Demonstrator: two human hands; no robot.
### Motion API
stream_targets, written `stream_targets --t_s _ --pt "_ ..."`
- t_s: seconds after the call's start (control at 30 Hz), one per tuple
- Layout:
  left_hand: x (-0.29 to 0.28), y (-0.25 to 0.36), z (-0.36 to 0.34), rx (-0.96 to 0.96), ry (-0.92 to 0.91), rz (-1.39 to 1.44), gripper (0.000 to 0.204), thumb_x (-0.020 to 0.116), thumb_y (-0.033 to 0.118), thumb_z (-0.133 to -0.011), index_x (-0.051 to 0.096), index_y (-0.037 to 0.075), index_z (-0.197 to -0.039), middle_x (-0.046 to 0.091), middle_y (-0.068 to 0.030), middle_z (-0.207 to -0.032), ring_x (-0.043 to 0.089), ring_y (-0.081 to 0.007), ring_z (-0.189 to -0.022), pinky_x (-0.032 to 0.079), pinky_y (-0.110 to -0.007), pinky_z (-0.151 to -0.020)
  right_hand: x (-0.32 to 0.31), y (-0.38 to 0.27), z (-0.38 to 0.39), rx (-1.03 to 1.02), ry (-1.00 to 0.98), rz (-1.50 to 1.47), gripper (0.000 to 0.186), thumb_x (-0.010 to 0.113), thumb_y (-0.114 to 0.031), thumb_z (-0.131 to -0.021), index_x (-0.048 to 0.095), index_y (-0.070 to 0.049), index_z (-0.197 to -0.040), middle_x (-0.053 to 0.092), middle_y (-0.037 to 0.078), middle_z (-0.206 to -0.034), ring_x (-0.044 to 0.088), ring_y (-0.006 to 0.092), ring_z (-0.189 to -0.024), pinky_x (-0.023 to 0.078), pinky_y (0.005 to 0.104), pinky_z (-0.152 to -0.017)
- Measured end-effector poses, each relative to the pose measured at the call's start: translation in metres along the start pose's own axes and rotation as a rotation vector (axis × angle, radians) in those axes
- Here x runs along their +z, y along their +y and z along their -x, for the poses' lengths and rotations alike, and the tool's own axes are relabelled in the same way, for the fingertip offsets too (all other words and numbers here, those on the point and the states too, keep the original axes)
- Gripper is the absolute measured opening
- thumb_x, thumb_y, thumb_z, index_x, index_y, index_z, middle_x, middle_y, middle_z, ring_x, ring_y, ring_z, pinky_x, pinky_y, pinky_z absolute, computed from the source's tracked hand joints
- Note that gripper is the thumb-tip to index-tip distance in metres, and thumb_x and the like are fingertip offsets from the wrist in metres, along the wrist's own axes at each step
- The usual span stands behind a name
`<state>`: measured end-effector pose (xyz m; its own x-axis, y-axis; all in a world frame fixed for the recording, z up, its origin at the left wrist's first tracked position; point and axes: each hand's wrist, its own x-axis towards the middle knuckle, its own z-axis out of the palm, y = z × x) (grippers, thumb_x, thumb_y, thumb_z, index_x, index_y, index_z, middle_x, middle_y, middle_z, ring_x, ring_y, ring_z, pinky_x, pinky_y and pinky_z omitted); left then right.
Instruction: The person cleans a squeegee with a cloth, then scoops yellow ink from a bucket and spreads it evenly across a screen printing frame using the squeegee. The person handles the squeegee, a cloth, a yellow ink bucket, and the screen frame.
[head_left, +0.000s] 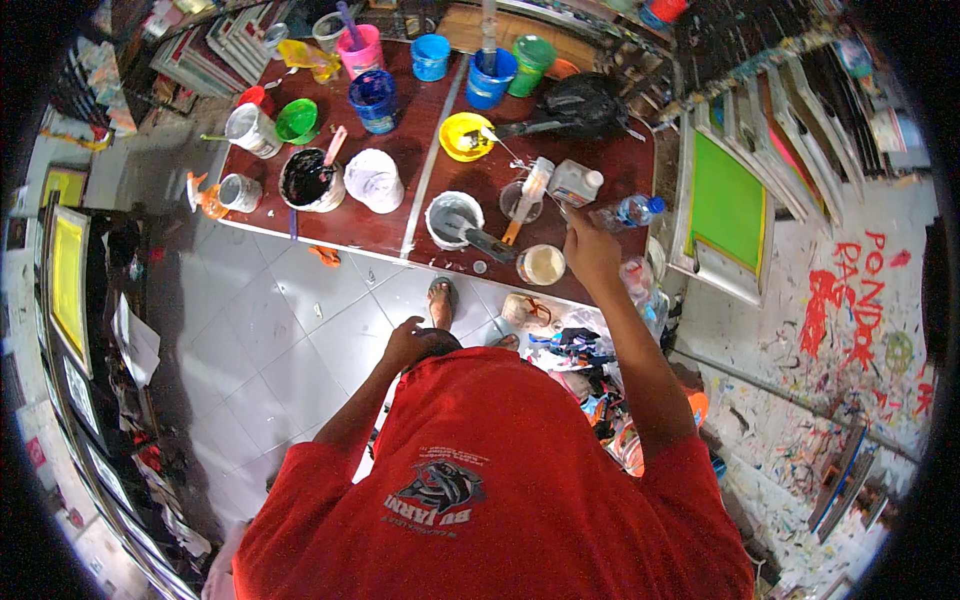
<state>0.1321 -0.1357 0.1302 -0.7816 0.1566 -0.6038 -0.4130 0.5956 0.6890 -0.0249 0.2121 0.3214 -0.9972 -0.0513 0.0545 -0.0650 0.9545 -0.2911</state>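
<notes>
My right hand (590, 245) reaches over the table's right part, fingertips pinched beside a grey-white jug (574, 182); what they hold, if anything, is unclear. Around it are a tub of beige paste (540, 264), a water bottle (634, 211) and a clear cup (521, 201) with a white, orange-handled tool (536, 185) across it. To their left stands a pot of grey paint (443, 216) with a dark-handled tool (490, 243). My left hand (405, 342) hangs low by my body, short of the table edge, its fingers loosely apart.
The red-brown table (420, 160) carries several paint pots and buckets (376, 100). Screen frames lean at the right (725, 190) and left (68, 290). Cloth scraps and litter (575, 345) lie below the table's front right, beside my feet (440, 305) on the tiled floor (280, 360).
</notes>
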Motion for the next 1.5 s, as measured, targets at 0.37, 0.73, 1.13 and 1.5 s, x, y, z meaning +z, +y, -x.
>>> stream_targets --t_s 0.37,0.73,1.13,1.5 --pt "-0.023 -0.088 0.035 -0.209 0.109 -0.068 0.061 0.071 0.043 -0.075 0.055 0.001 -0.116 0.066 -0.0199 -0.099 0.065 -0.032 -0.091 0.051 -0.038 -0.078 0.038 -0.029 -0.049 0.005 -0.086 0.232 0.034 0.054 -0.013 -0.086 0.06 -0.018 -0.12 0.055 0.012 -0.096 0.059 0.0328 -0.085 0.052 0.043 -0.068" --pt "-0.041 -0.095 0.02 -0.217 0.104 -0.092 0.055 0.069 0.039 -0.077 0.056 0.002 -0.115 0.066 -0.0204 -0.098 0.064 -0.0334 -0.092 0.051 -0.039 -0.079 0.049 -0.028 -0.074 -0.069 -0.115 0.364 0.037 0.052 -0.009 -0.085 0.059 -0.017 -0.12 0.055 0.013 -0.095 0.06 0.0315 -0.086 0.052 0.0416 -0.068" --pt "-0.04 -0.102 0.022 -0.204 0.129 -0.083 0.056 0.069 0.039 -0.077 0.056 0.001 -0.115 0.066 -0.0209 -0.099 0.065 -0.0332 -0.092 0.051 -0.039 -0.08 0.031 -0.063 -0.128 -0.231 -0.192 0.632 0.028 0.054 -0.012 -0.083 0.061 -0.009 -0.11 0.058 0.015 -0.095 0.062 0.0307 -0.085 0.055 0.0385 -0.066" --pt "-0.034 -0.099 0.03 -0.229 0.159 -0.058 0.055 0.068 0.039 -0.078 0.056 0.0 -0.114 0.066 -0.0216 -0.098 0.064 -0.0332 -0.092 0.051 -0.04 -0.08 0.027 -0.079 -0.155 -0.223 -0.224 0.638 0.022 0.053 -0.015 -0.084 0.064 -0.009 -0.102 0.059 0.016 -0.099 0.062 0.0319 -0.09 0.054 0.0409 -0.071"
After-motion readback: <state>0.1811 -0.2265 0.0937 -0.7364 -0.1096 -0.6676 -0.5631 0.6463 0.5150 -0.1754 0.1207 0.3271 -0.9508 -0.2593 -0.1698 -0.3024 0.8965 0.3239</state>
